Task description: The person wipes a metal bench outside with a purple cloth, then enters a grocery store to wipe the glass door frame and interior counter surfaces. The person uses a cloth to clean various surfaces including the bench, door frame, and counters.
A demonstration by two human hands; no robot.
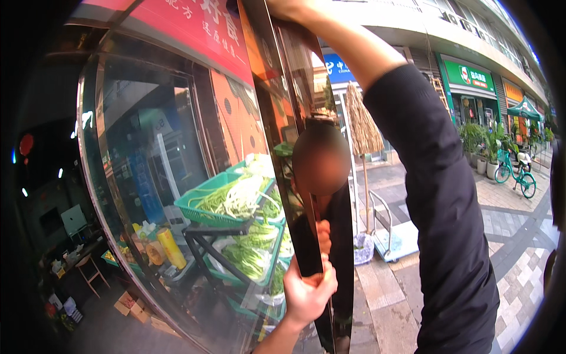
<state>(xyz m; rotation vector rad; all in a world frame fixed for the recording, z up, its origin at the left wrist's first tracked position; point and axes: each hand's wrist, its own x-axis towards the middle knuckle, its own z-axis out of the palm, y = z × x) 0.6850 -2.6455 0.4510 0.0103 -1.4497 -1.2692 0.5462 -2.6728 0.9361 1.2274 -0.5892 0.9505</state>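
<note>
A tall, glossy dark panel (pixel 309 212) stands upright right in front of me and mirrors a person and a hand. My left hand (pixel 309 285) grips its edge low down, with the thumb and fingers on either side. High up, my right hand (pixel 289 8) is against the panel's upper part. The frame's top cuts off that hand, so its fingers are hidden. The right arm, in a black sleeve (pixel 433 186), reaches up from the lower right.
Left of the panel, behind glass (pixel 146 146), a black rack (pixel 208 248) carries green baskets (pixel 190 208) of leafy vegetables. To the right stand a straw parasol (pixel 360 124), a platform trolley (pixel 398 239) and a plastic-wrapped basket (pixel 363 250). A teal bicycle (pixel 515 175) is farther off.
</note>
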